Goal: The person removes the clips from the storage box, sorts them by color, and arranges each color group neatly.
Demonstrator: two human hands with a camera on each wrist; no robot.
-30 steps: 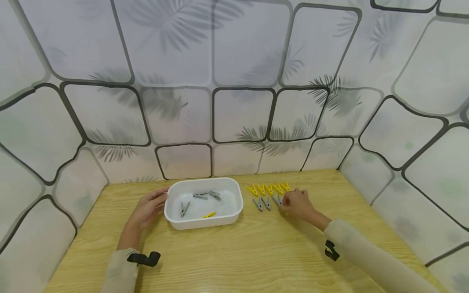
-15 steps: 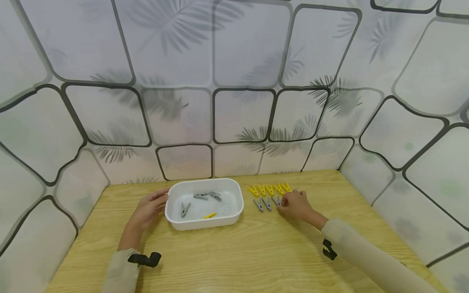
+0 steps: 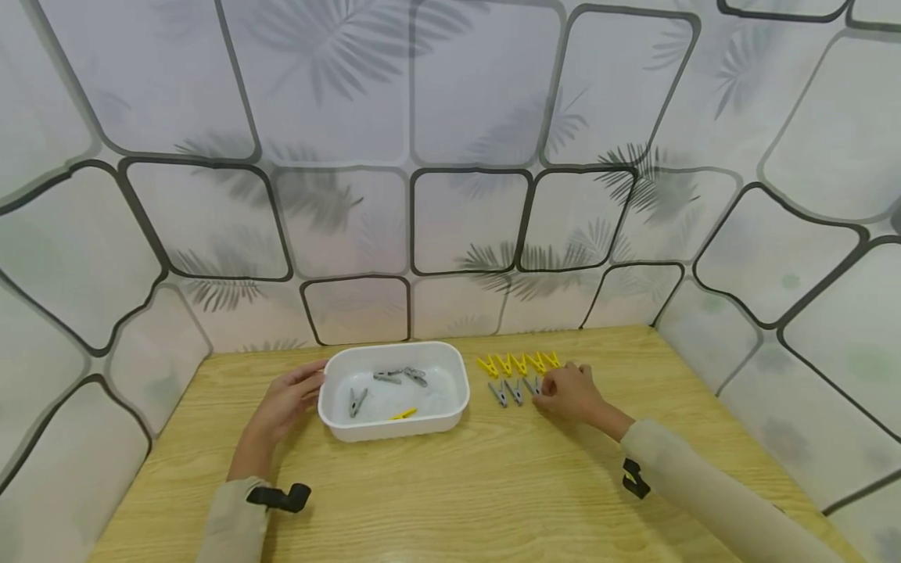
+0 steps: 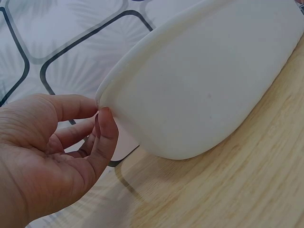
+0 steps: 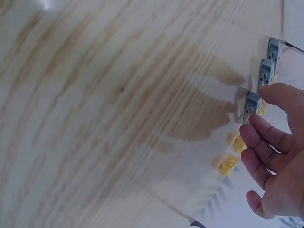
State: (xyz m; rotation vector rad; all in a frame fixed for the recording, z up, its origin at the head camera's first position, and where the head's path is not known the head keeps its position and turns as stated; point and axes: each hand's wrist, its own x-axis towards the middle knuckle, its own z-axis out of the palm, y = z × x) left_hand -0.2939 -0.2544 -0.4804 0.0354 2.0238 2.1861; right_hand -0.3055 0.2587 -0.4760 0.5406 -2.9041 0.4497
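Observation:
At the left end of a white plastic tub point(image 3: 394, 428), my left hand point(image 3: 281, 403) pinches the rim between thumb and fingers. The left wrist view has the tub's outer wall point(image 4: 199, 90) close up beside the left hand point(image 4: 57, 147). My right hand point(image 3: 572, 393) holds a grey clothespin point(image 5: 251, 105) between thumb and index finger, the other fingers loosely bent. That clothespin stands at the right end of a short row of grey clothespins point(image 3: 516, 392). Just behind runs a row of several yellow clothespins point(image 3: 519, 364).
Inside the tub lie a few grey clothespins point(image 3: 357, 402) and one yellow clothespin point(image 3: 403, 414). The wooden table point(image 3: 450, 500) meets a patterned wall point(image 3: 464, 219) at its back edge, close behind the tub. Another wall point(image 3: 788, 391) rises along the right side.
Hardly anything differs: both hands keep their places at the tub and the grey clothespin. The whole head view has shifted very slightly.

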